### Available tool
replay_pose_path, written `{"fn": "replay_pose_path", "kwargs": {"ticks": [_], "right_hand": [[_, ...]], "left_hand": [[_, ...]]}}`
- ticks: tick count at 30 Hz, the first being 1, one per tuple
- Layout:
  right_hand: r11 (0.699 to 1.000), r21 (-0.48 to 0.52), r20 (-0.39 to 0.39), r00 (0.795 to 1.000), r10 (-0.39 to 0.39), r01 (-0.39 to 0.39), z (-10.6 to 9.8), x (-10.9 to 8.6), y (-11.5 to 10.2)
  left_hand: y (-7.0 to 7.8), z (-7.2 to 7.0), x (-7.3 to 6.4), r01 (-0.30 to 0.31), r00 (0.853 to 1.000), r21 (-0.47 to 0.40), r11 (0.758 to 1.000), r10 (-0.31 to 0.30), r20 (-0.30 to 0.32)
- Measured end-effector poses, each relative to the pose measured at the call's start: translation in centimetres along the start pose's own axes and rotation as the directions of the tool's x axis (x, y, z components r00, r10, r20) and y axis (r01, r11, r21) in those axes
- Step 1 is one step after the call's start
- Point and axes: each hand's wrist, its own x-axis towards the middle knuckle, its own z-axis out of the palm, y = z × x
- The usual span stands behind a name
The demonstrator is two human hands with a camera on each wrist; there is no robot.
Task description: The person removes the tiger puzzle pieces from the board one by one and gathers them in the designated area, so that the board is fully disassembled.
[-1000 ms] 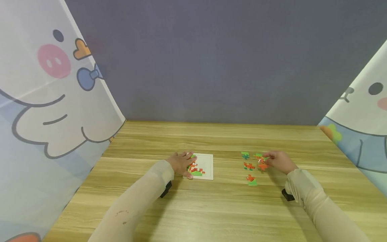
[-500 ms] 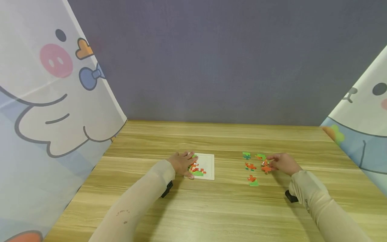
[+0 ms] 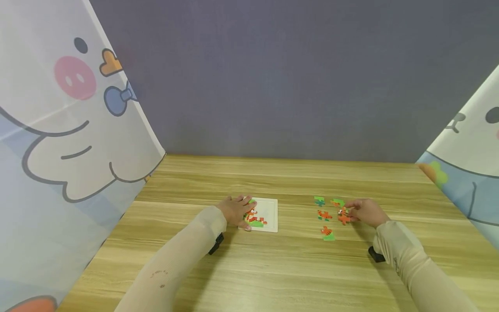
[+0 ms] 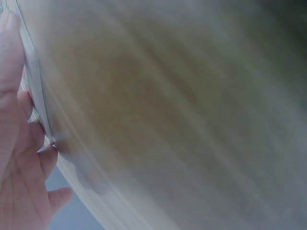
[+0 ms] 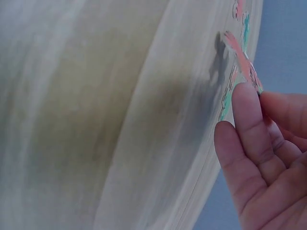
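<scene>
On the wooden table lies a white square puzzle tray (image 3: 272, 214), with joined orange and green puzzle pieces (image 3: 257, 223) along its left and lower parts. My left hand (image 3: 235, 211) rests on the tray's left side, fingers spread, covering part of the picture. My right hand (image 3: 368, 212) pinches an orange puzzle piece (image 3: 344, 217) between thumb and finger. In the right wrist view the held piece (image 5: 243, 62) is tilted, raised off the table, its shadow beside it. The left wrist view shows the fingers at the tray edge (image 4: 41, 96).
Several loose pieces lie left of my right hand: a green one (image 3: 319, 201), an orange and green one (image 3: 338, 202), a striped one (image 3: 324, 215) and a nearer one (image 3: 328, 234). A grey wall (image 3: 288, 86) stands behind, cartoon-printed sheets (image 3: 78, 143) at both sides.
My right hand has drawn the pinched piece slightly toward me and right, away from the loose piece behind it. The left hand stays on the tray; the whole view has shifted slightly.
</scene>
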Motion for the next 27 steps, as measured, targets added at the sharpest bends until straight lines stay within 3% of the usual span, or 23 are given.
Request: {"fn": "replay_pose_path", "kwargs": {"ticks": [16, 22, 27], "right_hand": [[0.999, -0.036, -0.031, 0.999, -0.017, 0.016, 0.4, 0.3, 1.2], [0.998, -0.048, -0.081, 0.996, -0.048, 0.044, 1.1, 0.3, 0.6], [0.995, -0.066, -0.072, 0.994, -0.082, 0.078, 1.7, 0.5, -0.5]], "left_hand": [[0.3, 0.0, 0.1, 0.013, 1.0, 0.027, 1.0, -0.014, 0.011], [0.2, 0.0, 0.2, 0.01, 1.0, 0.04, 0.999, -0.01, 0.011], [0.2, 0.0, 0.1, 0.016, 1.0, 0.032, 0.999, -0.017, 0.014]]}}
